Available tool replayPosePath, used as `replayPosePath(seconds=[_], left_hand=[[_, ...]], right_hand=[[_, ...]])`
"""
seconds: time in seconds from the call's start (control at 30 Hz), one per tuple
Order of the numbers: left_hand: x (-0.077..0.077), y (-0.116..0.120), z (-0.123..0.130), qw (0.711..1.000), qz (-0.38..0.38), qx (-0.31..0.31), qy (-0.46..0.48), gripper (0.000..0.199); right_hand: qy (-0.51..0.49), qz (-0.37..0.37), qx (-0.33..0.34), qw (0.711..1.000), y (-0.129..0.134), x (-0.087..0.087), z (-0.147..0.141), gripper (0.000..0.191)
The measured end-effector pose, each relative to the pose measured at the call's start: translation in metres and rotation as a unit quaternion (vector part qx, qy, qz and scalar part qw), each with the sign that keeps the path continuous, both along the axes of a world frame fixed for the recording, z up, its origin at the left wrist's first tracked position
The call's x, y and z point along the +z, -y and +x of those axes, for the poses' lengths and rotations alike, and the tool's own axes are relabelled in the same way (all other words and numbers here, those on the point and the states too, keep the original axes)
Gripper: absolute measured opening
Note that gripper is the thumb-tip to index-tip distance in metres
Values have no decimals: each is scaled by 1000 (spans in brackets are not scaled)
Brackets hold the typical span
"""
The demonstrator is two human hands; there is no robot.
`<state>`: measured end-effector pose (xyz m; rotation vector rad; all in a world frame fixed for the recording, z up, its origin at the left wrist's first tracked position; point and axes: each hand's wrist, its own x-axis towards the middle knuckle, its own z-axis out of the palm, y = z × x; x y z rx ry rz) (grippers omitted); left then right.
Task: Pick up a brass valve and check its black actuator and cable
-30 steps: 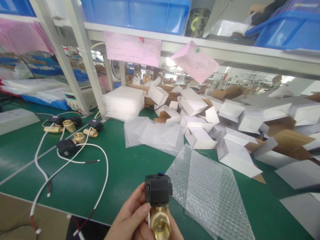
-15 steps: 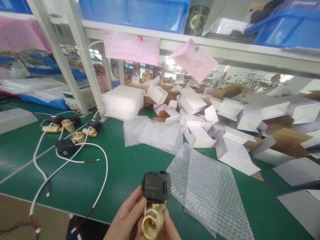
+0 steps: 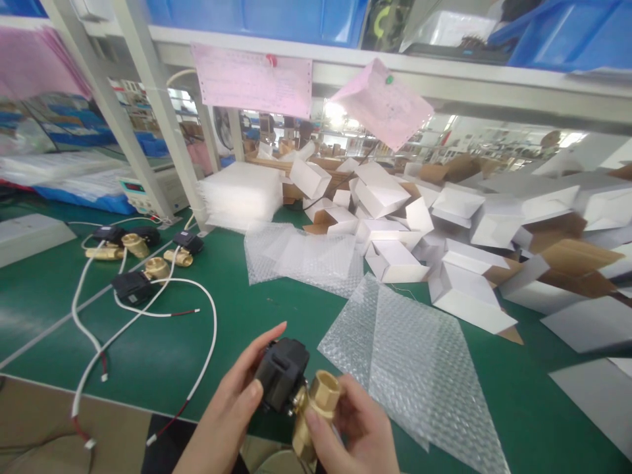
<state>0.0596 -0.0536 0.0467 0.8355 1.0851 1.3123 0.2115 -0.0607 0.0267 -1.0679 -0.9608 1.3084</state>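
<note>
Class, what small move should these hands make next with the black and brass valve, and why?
Perhaps lay it on the clear bubble-wrap sheet: the left hand holds its black plastic housing, the right hand its gold-coloured brass fitting, so it seems supported, and the sheet lies spread beside the right hand.

No wording or number can be read: the print on the flat rectangular pink paper sheet (image 3: pixel 253 82) and on the tilted, curling pink paper sheet (image 3: pixel 388 105) is too faint, and the small dark display (image 3: pixel 133 185) on the pale boxy bench instrument (image 3: pixel 138 201) is blurred; a curved yellow-green mark (image 3: pixel 382 22) stands on a dark upright object (image 3: pixel 388 41)
</note>
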Motion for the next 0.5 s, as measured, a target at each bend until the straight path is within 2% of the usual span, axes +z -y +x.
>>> replayPosePath(seconds=[0.1,0.2,0.37,0.43,0.5], left_hand=[[4,3,3,998,-33,11,-49,75],[6,5,10,998,-58,23,-15,60],[0,6,19,986,-91,43,133,50],[-4,7,21,979,-97,50,173,47],[-7,6,21,972,-100,56,203,45]], right_hand=[[113,17,12,993,1,17,1,23],[170,22,31,985,2,31,4,19],[154,19,85,984,3,35,14,13],[130,14,102,986,2,32,18,20],[96,2,115,989,2,28,21,35]])
